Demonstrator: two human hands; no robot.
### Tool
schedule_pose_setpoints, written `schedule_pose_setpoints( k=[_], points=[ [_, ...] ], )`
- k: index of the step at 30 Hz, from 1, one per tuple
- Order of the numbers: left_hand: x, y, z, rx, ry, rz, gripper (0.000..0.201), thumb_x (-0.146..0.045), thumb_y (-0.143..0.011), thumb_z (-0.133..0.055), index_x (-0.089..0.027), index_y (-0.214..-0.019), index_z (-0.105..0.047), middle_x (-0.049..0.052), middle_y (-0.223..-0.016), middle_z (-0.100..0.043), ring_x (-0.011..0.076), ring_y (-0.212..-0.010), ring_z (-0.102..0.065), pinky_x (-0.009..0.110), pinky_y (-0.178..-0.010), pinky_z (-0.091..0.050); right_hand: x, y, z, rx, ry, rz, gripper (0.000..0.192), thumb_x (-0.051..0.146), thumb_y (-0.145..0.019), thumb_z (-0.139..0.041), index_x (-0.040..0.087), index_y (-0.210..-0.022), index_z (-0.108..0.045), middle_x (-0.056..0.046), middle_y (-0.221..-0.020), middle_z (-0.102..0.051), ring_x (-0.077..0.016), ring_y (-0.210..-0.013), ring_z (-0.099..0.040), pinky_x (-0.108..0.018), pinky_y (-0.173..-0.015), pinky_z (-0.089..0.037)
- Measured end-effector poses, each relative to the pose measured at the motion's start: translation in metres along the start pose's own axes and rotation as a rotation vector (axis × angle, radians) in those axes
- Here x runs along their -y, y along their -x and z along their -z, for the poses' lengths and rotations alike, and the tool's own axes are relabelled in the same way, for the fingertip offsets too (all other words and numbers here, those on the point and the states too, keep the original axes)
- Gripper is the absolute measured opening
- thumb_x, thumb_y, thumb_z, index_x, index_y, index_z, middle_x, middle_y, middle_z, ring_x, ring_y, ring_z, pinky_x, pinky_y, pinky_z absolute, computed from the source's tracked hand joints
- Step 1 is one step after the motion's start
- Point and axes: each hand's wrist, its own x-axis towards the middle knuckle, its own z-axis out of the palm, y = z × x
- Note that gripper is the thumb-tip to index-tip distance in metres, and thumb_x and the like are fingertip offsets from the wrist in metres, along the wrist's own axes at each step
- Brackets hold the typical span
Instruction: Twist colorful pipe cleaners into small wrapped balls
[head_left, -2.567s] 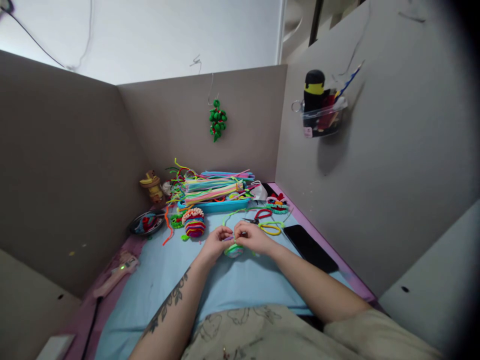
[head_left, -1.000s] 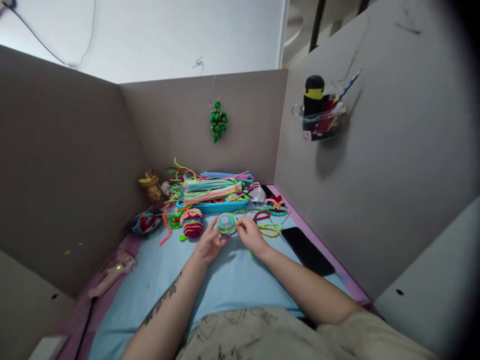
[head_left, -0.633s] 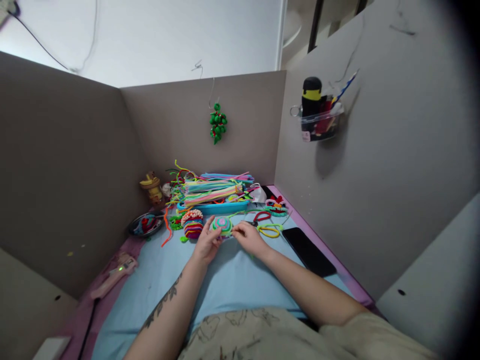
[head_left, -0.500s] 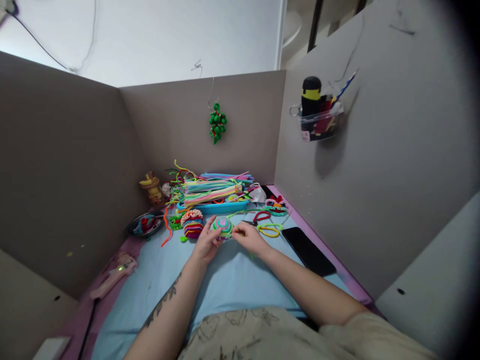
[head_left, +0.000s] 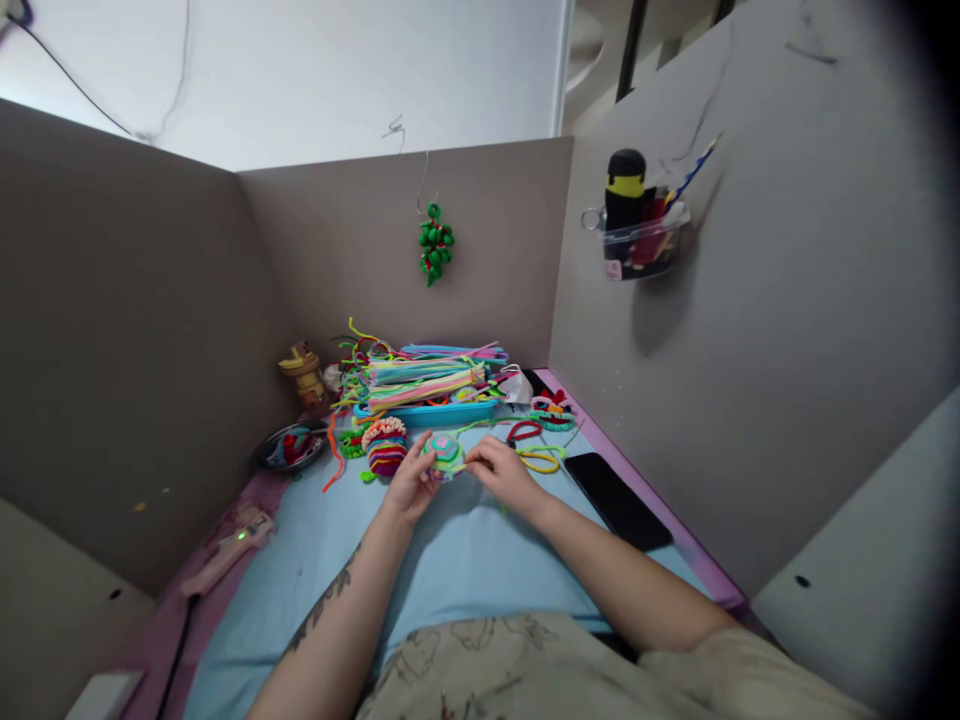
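Both hands close on a coiled pipe-cleaner disc [head_left: 445,452] held just above the blue mat [head_left: 450,560]: the left hand [head_left: 409,485] pinches its near-left rim, and the right hand [head_left: 504,470] nips its right edge. A striped pipe-cleaner ball [head_left: 387,448] sits just left of it, yellow and red loops [head_left: 536,450] to the right, and the blue tray of pipe cleaners [head_left: 427,408] behind.

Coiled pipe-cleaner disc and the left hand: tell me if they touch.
Touching. The head view shows the left hand with its fingers wrapped against the edge of the coiled pipe-cleaner disc, lifting it off the blue mat.
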Motion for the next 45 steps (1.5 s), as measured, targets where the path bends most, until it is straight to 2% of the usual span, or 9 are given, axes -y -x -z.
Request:
schedule_pose_setpoints(
  k=[12, 19, 22, 25, 27, 30, 34, 37, 45],
  points=[
    [-0.001, 0.003, -0.001, 0.067, 0.031, 0.083, 0.043, -0.007, -0.074, -0.059, -0.017, -0.115, -0.053, 0.004, -0.091, -0.062, 0.0052, -0.056, -0.055, 0.012, -0.043, -0.044, -0.010, -0.002, -0.004, -0.015, -0.026, -0.128, 0.005, 0.018, -0.075, -0.060, 0.018, -0.075, -0.065, 0.000, -0.072, -0.052, -0.0128, -0.067, -0.050, -0.025, -0.063, -0.038],
    [0.004, 0.002, -0.001, 0.099, -0.168, 0.039, 0.037, -0.023, -0.073, -0.068, -0.020, -0.107, -0.056, 0.005, -0.098, -0.062, 0.0120, -0.075, -0.060, 0.022, -0.062, -0.049, -0.014, -0.006, 0.001, 0.000, -0.062, -0.175, 0.015, 0.024, -0.078, -0.056, 0.016, -0.065, -0.058, 0.001, -0.067, -0.048, -0.0120, -0.063, -0.047, -0.024, -0.060, -0.037],
    [0.005, 0.004, -0.001, 0.067, -0.316, 0.001, 0.039, -0.030, -0.070, -0.072, -0.019, -0.104, -0.057, 0.006, -0.099, -0.061, 0.0129, -0.076, -0.060, 0.022, -0.062, -0.048, -0.012, -0.007, 0.008, 0.065, -0.022, -0.125, 0.015, 0.021, -0.078, -0.055, 0.016, -0.064, -0.057, 0.002, -0.067, -0.048, -0.0116, -0.063, -0.047, -0.023, -0.060, -0.036],
    [0.002, 0.007, -0.002, 0.082, -0.384, 0.007, 0.060, -0.032, -0.066, -0.075, -0.023, -0.119, -0.050, 0.009, -0.109, -0.060, 0.0159, -0.081, -0.062, 0.024, -0.064, -0.048, -0.010, -0.006, 0.012, 0.217, -0.020, -0.058, 0.013, 0.016, -0.077, -0.055, 0.016, -0.064, -0.057, 0.001, -0.069, -0.050, -0.0114, -0.066, -0.048, -0.023, -0.062, -0.037],
    [0.000, 0.009, -0.003, 0.137, -0.427, 0.043, 0.070, -0.028, -0.065, -0.076, -0.026, -0.127, -0.044, 0.009, -0.108, -0.061, 0.0168, -0.080, -0.062, 0.025, -0.065, -0.048, -0.009, -0.005, 0.012, 0.254, -0.010, -0.048, 0.012, 0.015, -0.076, -0.055, 0.016, -0.065, -0.058, 0.001, -0.069, -0.050, -0.0115, -0.066, -0.049, -0.023, -0.063, -0.037],
    [-0.001, 0.010, -0.003, 0.167, -0.464, 0.118, 0.061, -0.028, -0.067, -0.073, -0.021, -0.123, -0.049, 0.007, -0.095, -0.064, 0.0163, -0.071, -0.063, 0.025, -0.060, -0.048, -0.006, -0.001, 0.008, 0.165, 0.020, -0.041, 0.004, 0.014, -0.075, -0.057, 0.016, -0.078, -0.060, -0.001, -0.077, -0.053, -0.0130, -0.070, -0.051, -0.025, -0.065, -0.040],
    [0.002, 0.005, 0.001, 0.066, -0.339, 0.142, 0.051, -0.023, -0.068, -0.072, -0.016, -0.114, -0.053, 0.006, -0.081, -0.066, 0.0164, -0.064, -0.063, 0.026, -0.057, -0.049, 0.001, 0.004, 0.002, 0.064, 0.077, 0.148, 0.018, 0.016, -0.074, -0.062, 0.020, -0.091, -0.061, -0.005, -0.094, -0.054, -0.0184, -0.092, -0.051, -0.034, -0.083, -0.040],
    [0.005, 0.001, 0.003, 0.039, -0.234, 0.144, 0.047, -0.017, -0.067, -0.071, -0.015, -0.111, -0.053, 0.004, -0.077, -0.066, 0.0150, -0.060, -0.063, 0.025, -0.055, -0.049, 0.004, 0.006, 0.000, 0.129, 0.104, 0.243, 0.019, 0.015, -0.072, -0.065, 0.023, -0.089, -0.063, -0.005, -0.098, -0.055, -0.0201, -0.097, -0.049, -0.038, -0.090, -0.038],
    [0.007, -0.005, 0.007, -0.059, -0.100, 0.168, 0.036, -0.012, -0.073, -0.063, -0.015, -0.107, -0.052, 0.005, -0.084, -0.065, 0.0146, -0.064, -0.064, 0.027, -0.059, -0.052, 0.002, 0.004, 0.004, 0.212, 0.076, 0.256, 0.033, 0.015, -0.074, -0.062, 0.024, -0.106, -0.060, -0.007, -0.109, -0.056, -0.0216, -0.104, -0.049, -0.042, -0.094, -0.037]
  ],
)
